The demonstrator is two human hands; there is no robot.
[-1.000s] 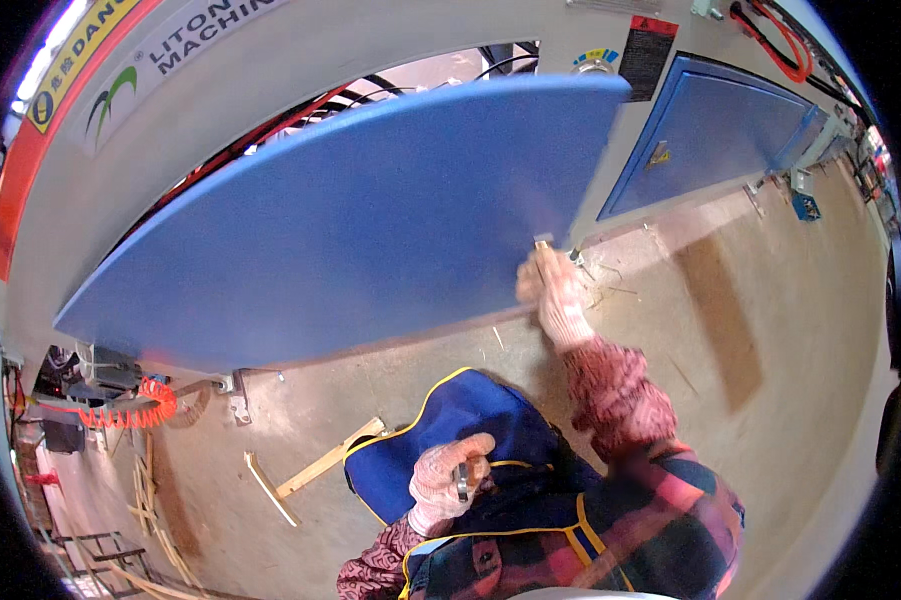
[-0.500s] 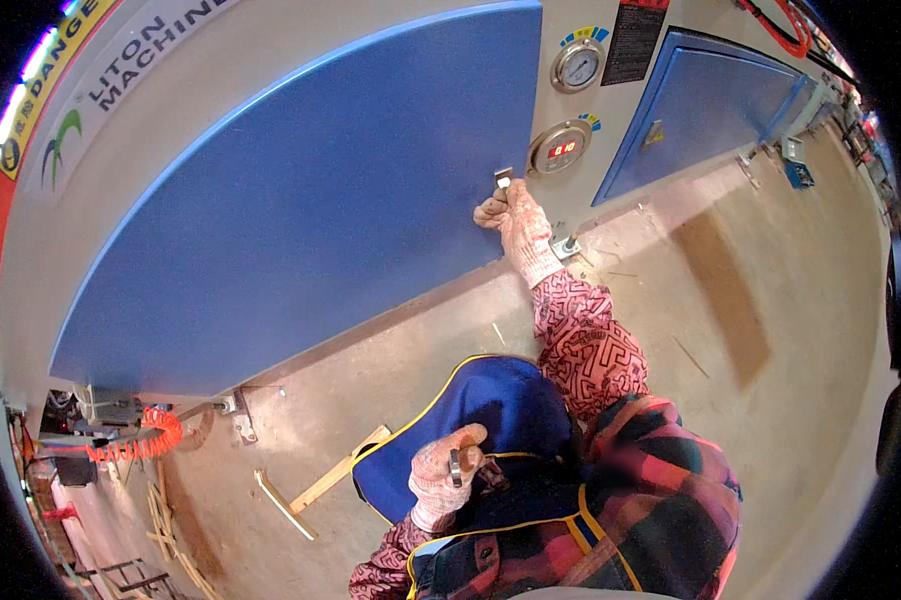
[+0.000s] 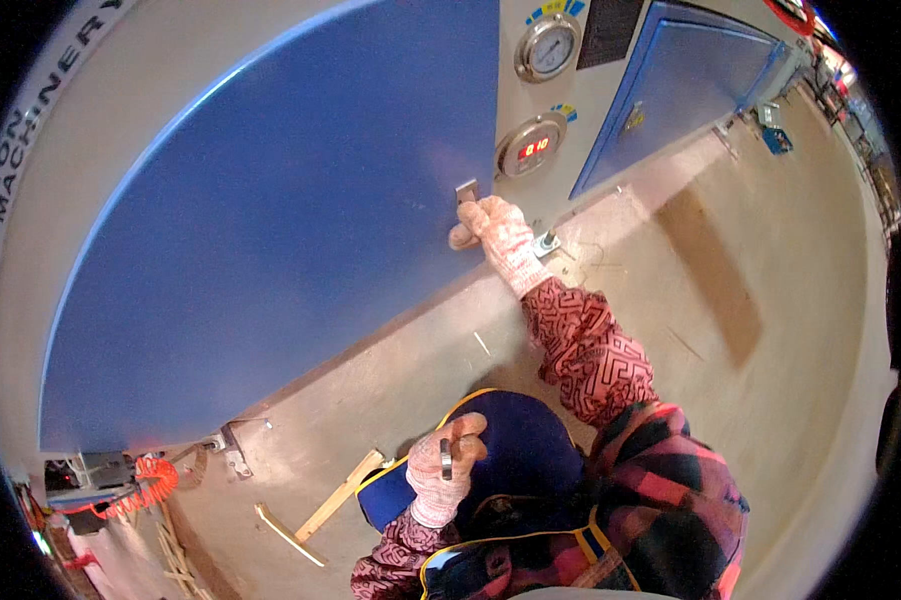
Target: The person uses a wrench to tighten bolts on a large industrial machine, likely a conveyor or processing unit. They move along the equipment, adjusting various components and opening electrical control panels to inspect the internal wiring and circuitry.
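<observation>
My right hand [image 3: 497, 232], in a pale stained work glove, reaches to the lower right corner of a large blue metal door [image 3: 300, 190]. Its curled fingers close on the small metal latch [image 3: 467, 191], whose lower part they hide. In front of my body, my left hand [image 3: 444, 472], also gloved, is closed around a small grey curved metal piece [image 3: 445, 459]. Only part of that piece shows, so its kind is unclear. A dark blue apron [image 3: 525, 440] with yellow edging lies below and behind this hand.
Right of the door are a round dial gauge [image 3: 547, 48], a red digital display [image 3: 532, 147] and a smaller blue door [image 3: 670, 90]. Wooden strips [image 3: 338, 497] lie on the concrete floor [image 3: 810, 250]. An orange coiled hose [image 3: 150, 485] hangs at lower left.
The view has shifted, and the door and gauges sit further left. My right hand has slid slightly below the latch plate, uncovering more of it. My left hand keeps the metal piece.
</observation>
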